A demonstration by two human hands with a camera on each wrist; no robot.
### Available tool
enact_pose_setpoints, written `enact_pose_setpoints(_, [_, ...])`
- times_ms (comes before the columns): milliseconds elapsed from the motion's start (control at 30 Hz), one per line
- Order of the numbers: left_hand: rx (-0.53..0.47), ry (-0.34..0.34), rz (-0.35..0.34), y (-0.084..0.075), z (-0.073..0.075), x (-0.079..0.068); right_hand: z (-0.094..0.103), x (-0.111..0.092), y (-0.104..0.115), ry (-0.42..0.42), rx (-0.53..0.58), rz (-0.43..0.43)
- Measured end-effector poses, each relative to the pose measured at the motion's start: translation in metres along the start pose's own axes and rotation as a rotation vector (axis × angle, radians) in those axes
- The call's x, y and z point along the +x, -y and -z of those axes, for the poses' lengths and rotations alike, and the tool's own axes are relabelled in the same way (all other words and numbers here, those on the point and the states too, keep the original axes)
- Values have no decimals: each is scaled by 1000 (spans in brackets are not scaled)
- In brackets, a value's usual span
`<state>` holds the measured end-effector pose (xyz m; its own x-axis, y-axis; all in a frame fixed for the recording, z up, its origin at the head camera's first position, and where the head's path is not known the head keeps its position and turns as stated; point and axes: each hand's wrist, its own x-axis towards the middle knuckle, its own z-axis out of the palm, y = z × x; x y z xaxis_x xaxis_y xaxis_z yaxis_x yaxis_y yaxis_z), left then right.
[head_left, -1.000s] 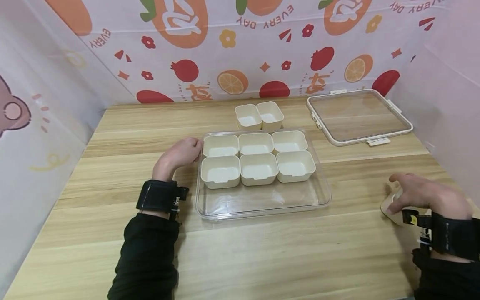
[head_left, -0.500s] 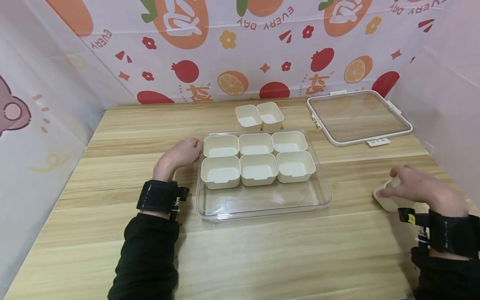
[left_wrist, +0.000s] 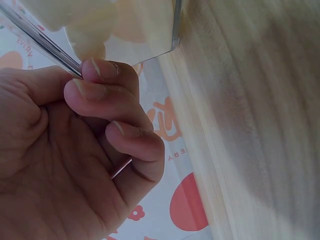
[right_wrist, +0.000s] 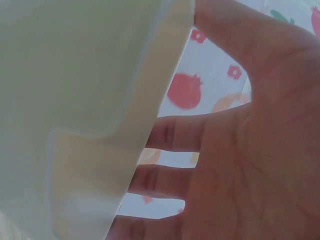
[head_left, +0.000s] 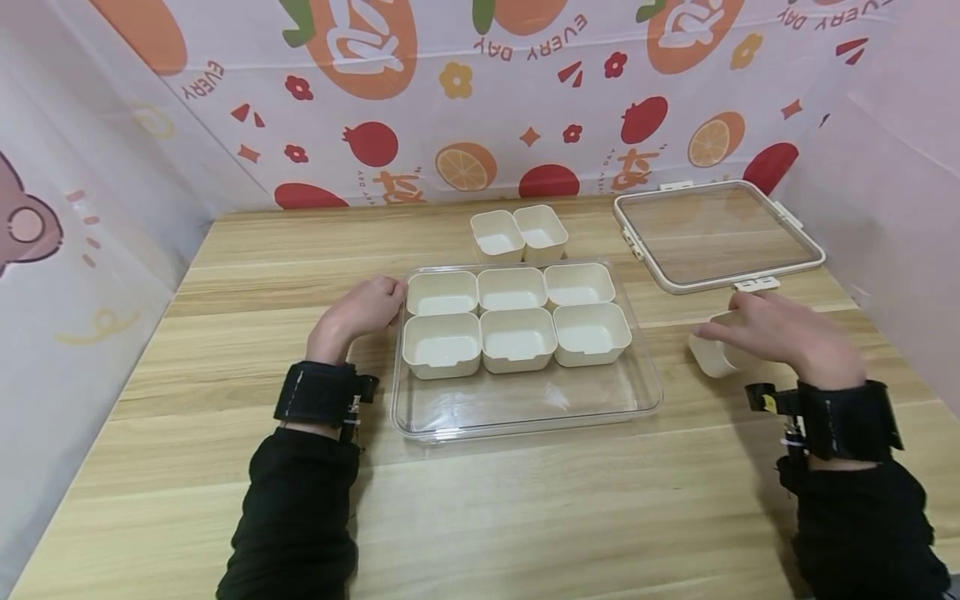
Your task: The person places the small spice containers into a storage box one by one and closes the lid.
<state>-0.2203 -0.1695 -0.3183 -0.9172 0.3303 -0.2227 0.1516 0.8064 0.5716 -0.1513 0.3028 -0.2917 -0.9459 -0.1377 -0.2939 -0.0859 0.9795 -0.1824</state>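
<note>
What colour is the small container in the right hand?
The small container is cream, a pale off-white; the head view shows it best.

Each cup (head_left: 517, 340) is plain cream, the held cup (head_left: 711, 354) included. The tray (head_left: 517, 402) is clear and colourless, with whitish glints. The lid (head_left: 720, 232) has a clear panel, an off-white rim and white clips (head_left: 757, 284). The worktop (head_left: 525, 517) is pale yellow-tan with streaky, darker wood grain. The backdrop (head_left: 510, 104) is pinkish white, printed with red pomegranates (head_left: 373, 142), orange slices (head_left: 465, 165), small red flowers (head_left: 297, 87), yellow flowers (head_left: 455, 78), green leaves (head_left: 297, 21), orange sparkles (head_left: 530, 135), and white, orange and dusty-red lettering. The left sheet (head_left: 90, 400) is greyish white with a dark-outlined pink figure (head_left: 26, 223) and pale yellow squiggles (head_left: 97, 329); the right sheet (head_left: 900, 208) is pale pink. Sleeves (head_left: 296, 508) and straps (head_left: 315, 392) are black, the right strap's mount marked yellow.
</note>
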Motion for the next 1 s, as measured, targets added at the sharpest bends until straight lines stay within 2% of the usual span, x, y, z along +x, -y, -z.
enact_pose_setpoints(133, [-5,7,-2,0,-1,1,4,9,14,3,-5,11])
enact_pose_setpoints(433, [4,6,-7,-2,-1,4,1,22,35,50,-8,-52])
enact_pose_setpoints(800, [7,8,-8,0,0,3,-1,31,37,77,-33,-91])
enact_pose_setpoints(1000, [-3,13,-10,1,0,3,-4,34,38,64,-37,-103])
